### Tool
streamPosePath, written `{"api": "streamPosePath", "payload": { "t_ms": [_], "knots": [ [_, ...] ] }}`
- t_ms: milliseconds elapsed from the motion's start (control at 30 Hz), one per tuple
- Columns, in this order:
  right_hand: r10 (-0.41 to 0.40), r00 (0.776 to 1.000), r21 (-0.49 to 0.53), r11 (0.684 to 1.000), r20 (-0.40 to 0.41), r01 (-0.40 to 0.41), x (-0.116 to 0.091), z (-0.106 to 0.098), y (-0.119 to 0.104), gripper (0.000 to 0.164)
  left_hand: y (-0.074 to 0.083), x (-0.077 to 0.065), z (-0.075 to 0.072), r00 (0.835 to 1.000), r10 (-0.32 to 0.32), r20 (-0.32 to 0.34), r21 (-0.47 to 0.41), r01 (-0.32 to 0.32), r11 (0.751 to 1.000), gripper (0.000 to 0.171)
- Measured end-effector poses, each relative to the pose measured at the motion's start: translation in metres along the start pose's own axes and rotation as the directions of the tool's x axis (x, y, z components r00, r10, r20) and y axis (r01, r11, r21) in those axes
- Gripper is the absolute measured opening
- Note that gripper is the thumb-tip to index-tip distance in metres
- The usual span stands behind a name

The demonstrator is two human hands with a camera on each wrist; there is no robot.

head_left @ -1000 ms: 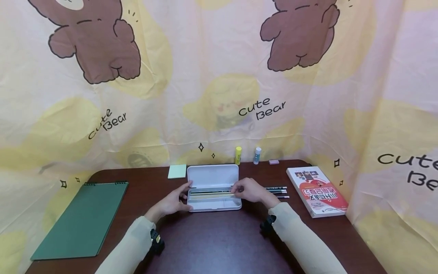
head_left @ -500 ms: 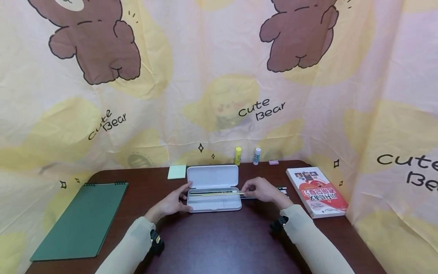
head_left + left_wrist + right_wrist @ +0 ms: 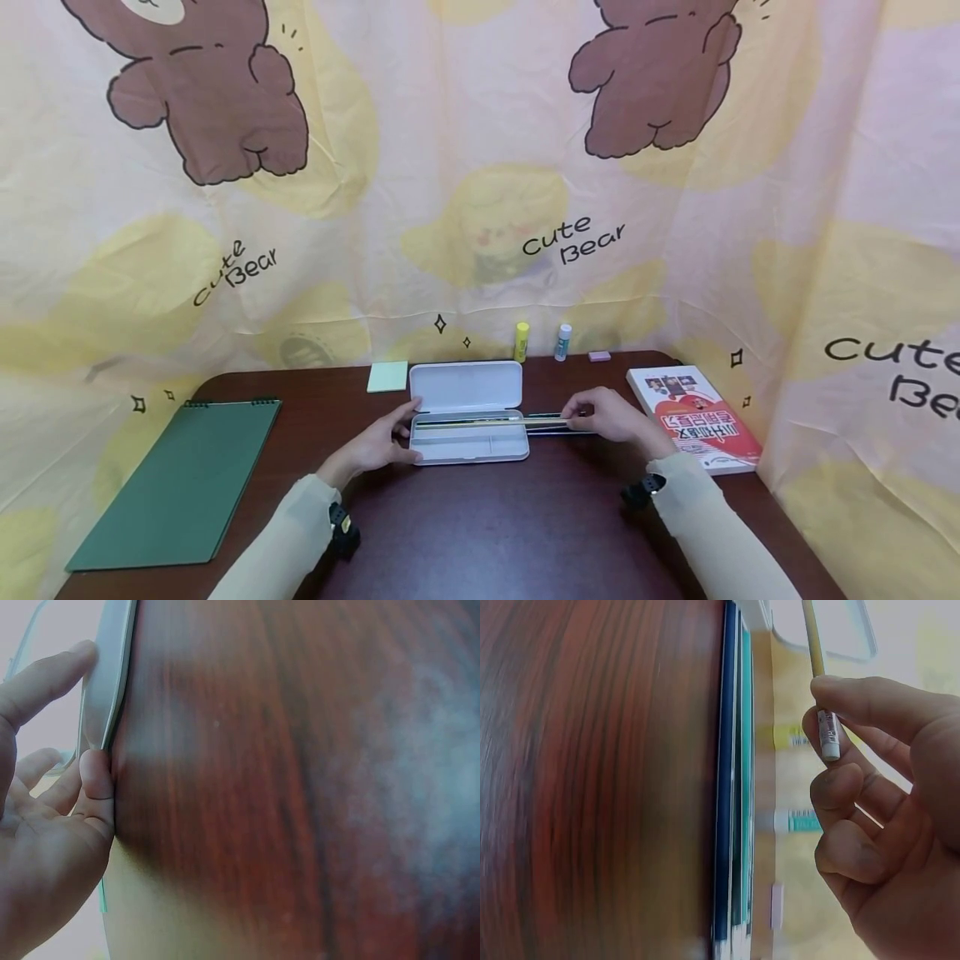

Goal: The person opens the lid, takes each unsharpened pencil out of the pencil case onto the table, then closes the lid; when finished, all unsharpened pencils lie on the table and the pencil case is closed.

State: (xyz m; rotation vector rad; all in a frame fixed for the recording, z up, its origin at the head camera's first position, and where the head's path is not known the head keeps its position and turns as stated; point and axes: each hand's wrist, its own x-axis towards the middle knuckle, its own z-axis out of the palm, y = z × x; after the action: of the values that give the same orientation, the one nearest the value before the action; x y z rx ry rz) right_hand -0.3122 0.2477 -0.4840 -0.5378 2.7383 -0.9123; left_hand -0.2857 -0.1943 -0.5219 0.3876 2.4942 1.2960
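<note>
An open white pencil case (image 3: pixel 453 451) lies on the dark wooden table with its lid (image 3: pixel 467 387) tipped back. My left hand (image 3: pixel 372 442) grips the case's left end, thumb at the front and fingers behind. Between thumb and fingertips, my right hand (image 3: pixel 611 414) pinches a yellow pencil (image 3: pixel 814 637) near its white eraser end. That pencil stretches leftward over the case's right edge. At least one more pencil lies inside the case's rear compartment. Several dark and green pencils (image 3: pixel 726 787) rest on the table right of the case, partly hidden by my right hand in the head view.
Behind the case are a pale green sticky-note pad (image 3: pixel 387 376), a yellow glue stick (image 3: pixel 521 342), a blue-and-white glue stick (image 3: pixel 563 342) and a pink eraser (image 3: pixel 599 356). A green spiral pad (image 3: pixel 180 483) lies left, a book (image 3: pixel 693 412) right. Printed cloth (image 3: pixel 420 167) hangs behind.
My right hand has moved to the right, from over the case to beyond its right edge, drawing the yellow pencil partly out. My left hand has stayed on the case's left end.
</note>
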Motion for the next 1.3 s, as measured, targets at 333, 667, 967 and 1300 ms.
{"api": "streamPosePath", "payload": {
  "t_ms": [333,667,967,1300],
  "knots": [
    [0.062,0.998,0.001,0.998,-0.02,-0.062,-0.02,-0.018,0.033,0.007,0.0,0.0,-0.001,1.0,-0.006,-0.003,0.004,0.006,1.0,0.101],
    [0.099,0.995,0.019,0.995,-0.005,-0.099,-0.04,-0.024,0.057,0.008,0.001,-0.001,0.0,1.0,-0.015,-0.007,0.005,0.015,1.0,0.1],
    [0.135,0.991,0.033,0.99,-0.021,-0.134,-0.045,-0.026,0.065,0.006,0.001,0.0,0.0,0.999,-0.031,-0.015,-0.001,0.031,1.0,0.099],
    [0.147,0.989,-0.016,0.989,0.002,-0.147,-0.037,-0.025,0.069,0.007,0.001,0.0,0.0,1.0,-0.025,0.0,0.004,0.025,1.0,0.098]
  ]
}}
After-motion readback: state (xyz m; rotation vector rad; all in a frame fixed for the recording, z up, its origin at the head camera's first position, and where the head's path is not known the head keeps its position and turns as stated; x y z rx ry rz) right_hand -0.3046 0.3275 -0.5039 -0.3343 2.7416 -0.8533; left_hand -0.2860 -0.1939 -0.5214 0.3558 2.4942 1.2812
